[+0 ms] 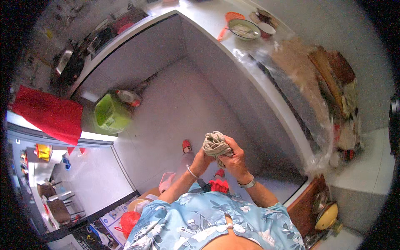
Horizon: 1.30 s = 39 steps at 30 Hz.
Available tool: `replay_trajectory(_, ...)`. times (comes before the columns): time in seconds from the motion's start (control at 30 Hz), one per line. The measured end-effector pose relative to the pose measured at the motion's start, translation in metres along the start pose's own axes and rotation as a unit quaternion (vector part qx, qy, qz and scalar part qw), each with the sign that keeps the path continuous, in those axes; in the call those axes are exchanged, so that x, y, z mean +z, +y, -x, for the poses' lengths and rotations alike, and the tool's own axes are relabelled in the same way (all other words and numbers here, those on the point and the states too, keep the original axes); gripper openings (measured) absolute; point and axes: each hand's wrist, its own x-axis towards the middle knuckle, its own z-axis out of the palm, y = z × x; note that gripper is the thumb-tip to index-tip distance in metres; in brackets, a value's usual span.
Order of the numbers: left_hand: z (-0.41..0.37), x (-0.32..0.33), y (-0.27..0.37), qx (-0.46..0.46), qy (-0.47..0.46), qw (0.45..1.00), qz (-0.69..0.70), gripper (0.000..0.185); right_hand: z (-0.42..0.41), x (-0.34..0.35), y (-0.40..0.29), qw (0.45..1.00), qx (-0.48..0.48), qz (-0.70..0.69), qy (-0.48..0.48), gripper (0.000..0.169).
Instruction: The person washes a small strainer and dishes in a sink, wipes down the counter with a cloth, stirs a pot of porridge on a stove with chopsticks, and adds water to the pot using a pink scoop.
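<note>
A bunched, twisted grey-beige cloth (215, 144) is gripped in front of my body, above the floor. My left hand (202, 162) holds it from the left and below, its fingers partly hidden. My right hand (235, 157) is closed around its right side, with the thumb along the folds. A lower end of the cloth hangs between both palms. On my left wrist is a bangle (192, 171), and a metal-banded watch (247, 183) is on the right one.
A light-edged counter (265, 84) runs along the far and right sides, carrying a bowl (244, 29), an orange utensil (223, 32) and a plastic-covered surface. A green bin (112, 114) and a bottle (128, 97) stand on the floor at left. A red cloth (50, 112) hangs beside the doorway.
</note>
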Motion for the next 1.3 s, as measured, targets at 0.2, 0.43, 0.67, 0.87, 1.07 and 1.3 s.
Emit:
replay_trajectory(0.2, -0.014, -0.055, 0.098, 0.035, -0.011, 0.976, 0.214, 0.053, -0.093, 0.097, 0.018, 0.97, -0.135, 0.191, -0.062, 0.047)
replay_trajectory(0.43, -0.018, -0.093, 0.22, 0.06, -0.022, 0.97, 0.234, 0.057, -0.171, 0.183, -0.015, 0.899, -0.203, 0.281, -0.269, 0.063)
replay_trajectory(0.67, -0.044, -0.129, 0.259, 0.129, 0.031, 0.938, 0.32, 0.048, -0.249, 0.197, -0.024, 0.889, -0.217, 0.257, -0.311, 0.063)
replay_trajectory(0.87, -0.087, -0.15, 0.306, 0.182, 0.034, 0.922, 0.34, 0.048, -0.318, 0.209, 0.001, 0.911, -0.18, 0.211, -0.306, 0.065)
replay_trajectory(1.07, -0.19, -0.124, 0.373, 0.121, 0.062, 0.953, 0.272, 0.046, -0.431, 0.209, 0.032, 0.913, -0.242, 0.175, -0.276, 0.063)
replay_trajectory(1.3, -0.301, -0.083, 0.436, 0.143, -0.018, 0.987, 0.067, 0.052, -0.578, 0.167, 0.064, 0.996, -0.058, 0.022, -0.056, 0.045)
